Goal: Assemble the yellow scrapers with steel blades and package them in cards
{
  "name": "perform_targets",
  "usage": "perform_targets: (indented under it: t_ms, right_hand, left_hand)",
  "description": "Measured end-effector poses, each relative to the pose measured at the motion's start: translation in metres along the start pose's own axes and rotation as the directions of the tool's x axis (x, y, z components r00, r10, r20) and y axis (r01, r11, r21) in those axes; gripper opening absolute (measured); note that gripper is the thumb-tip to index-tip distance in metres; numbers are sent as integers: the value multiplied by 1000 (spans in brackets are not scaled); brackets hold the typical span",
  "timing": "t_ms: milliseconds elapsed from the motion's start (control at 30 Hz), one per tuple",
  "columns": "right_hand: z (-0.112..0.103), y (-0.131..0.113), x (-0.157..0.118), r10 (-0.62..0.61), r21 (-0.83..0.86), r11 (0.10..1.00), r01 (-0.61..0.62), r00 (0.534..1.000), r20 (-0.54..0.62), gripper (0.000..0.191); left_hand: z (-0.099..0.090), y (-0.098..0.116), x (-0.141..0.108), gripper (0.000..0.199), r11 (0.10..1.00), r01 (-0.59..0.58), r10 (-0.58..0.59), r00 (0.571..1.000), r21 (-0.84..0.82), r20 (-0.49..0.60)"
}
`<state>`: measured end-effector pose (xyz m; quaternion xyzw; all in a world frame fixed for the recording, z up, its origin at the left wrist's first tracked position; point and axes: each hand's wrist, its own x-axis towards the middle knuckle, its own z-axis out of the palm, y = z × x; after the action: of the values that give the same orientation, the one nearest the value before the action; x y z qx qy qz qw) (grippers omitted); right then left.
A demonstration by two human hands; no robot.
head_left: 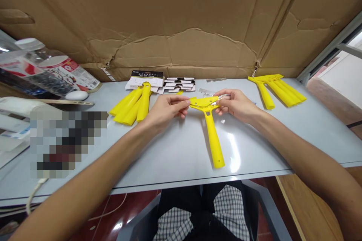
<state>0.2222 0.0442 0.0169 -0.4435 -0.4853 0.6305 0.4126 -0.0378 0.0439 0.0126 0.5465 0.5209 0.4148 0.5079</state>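
Across the grey table [249,147], below a torn cardboard sheet [181,7], one bunch of yellow scrapers [131,105] lies left and another [278,90] right, with stacked cards [179,84] behind the left bunch. Mid-table, the left hand [166,111] and right hand [237,105] both pinch the head of a single scraper [210,135], its handle down on the table (a metal piece by the right fingers is too small to tell).

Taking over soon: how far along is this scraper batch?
The right group of yellow scrapers may be done. In hand: one scraper, held by the left hand and right hand. Remaining: the left group of scrapers, stacked cards and a loose metal blade.
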Motion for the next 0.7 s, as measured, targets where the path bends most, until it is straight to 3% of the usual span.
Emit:
perform_targets:
  t_ms: [233, 433, 700]
  right_hand:
    - [1, -3, -2, 44, 15, 999, -44, 998, -33, 22]
    - [-1, -3, -1, 32, 0, 999, -32, 999, -40, 21]
    - [1, -4, -2, 29, 9, 1000, -29, 999, -15, 23]
  left_hand:
    - [-3, -2, -1, 21, 989, 96, -98, 995, -110, -10]
    - [-5, 5, -1, 17, 980, 133, -114, 985, -147, 133]
    - [-6, -2, 3, 10, 997, -3, 5, 1000, -74, 30]
